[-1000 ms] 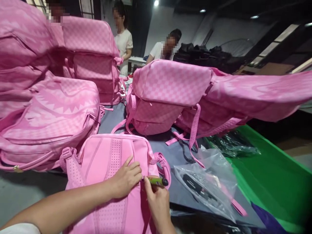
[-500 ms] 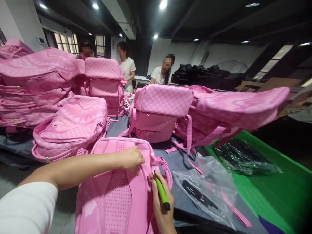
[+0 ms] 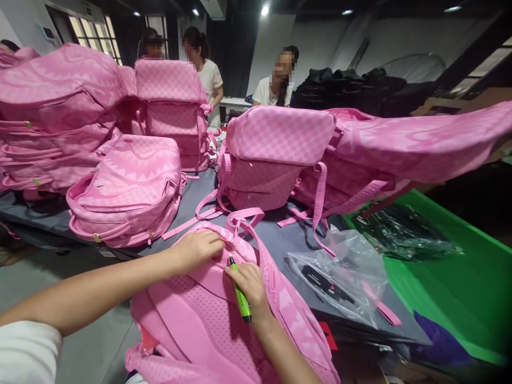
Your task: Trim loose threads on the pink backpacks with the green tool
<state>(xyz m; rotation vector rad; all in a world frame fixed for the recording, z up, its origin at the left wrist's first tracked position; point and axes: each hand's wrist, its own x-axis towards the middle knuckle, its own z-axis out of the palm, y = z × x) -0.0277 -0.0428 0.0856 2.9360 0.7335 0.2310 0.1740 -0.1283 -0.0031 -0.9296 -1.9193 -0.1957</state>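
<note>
A pink backpack [image 3: 208,314] leans toward me at the table's front edge, its perforated back panel facing up. My left hand [image 3: 202,248] is closed on the fabric near its top edge. In my right hand [image 3: 252,285] is a green marker-like tool [image 3: 240,298] with black ends, its narrow tip pointing away from me toward the bag's top. The right fingers are wrapped round it and rest close to the bag. Beside the right hand a pink shoulder strap [image 3: 268,266] runs up to a loop above the bag. What the left fingertips pinch is partly hidden.
Another pink backpack [image 3: 132,186] lies to the left, near a stack [image 3: 56,117]. More bags [image 3: 276,154] stand ahead on the grey table [image 3: 264,234]. A clear plastic bag [image 3: 340,277] and a green bin [image 3: 472,298] are at right. Several people work behind.
The backpack has turned and tilted toward me, with its strap now looped over the top. Both hands have shifted to its top edge, the right one still holding the green tool.
</note>
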